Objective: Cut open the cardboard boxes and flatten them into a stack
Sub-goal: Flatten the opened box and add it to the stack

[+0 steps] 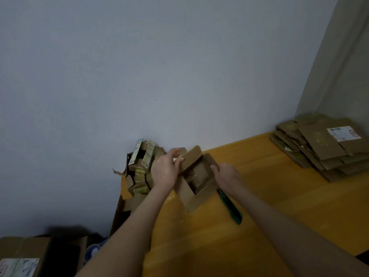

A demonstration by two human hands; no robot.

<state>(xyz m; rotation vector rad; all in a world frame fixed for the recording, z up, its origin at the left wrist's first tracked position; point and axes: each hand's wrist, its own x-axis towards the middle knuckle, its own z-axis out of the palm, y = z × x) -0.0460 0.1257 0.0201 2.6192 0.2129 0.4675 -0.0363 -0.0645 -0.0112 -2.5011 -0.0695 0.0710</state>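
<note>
A small brown cardboard box with its flaps spread open lies on the yellow wooden table, near the wall. My left hand grips its upper left flap, thumb over the edge. My right hand holds the box's right side wall. A green box cutter lies on the table just below my right wrist, held by neither hand. A stack of flattened cardboard sits at the table's far right corner.
A heap of small unflattened boxes crowds the table's far left corner against the wall. Below the table's left edge stand larger cardboard boxes. A curtain hangs at the right.
</note>
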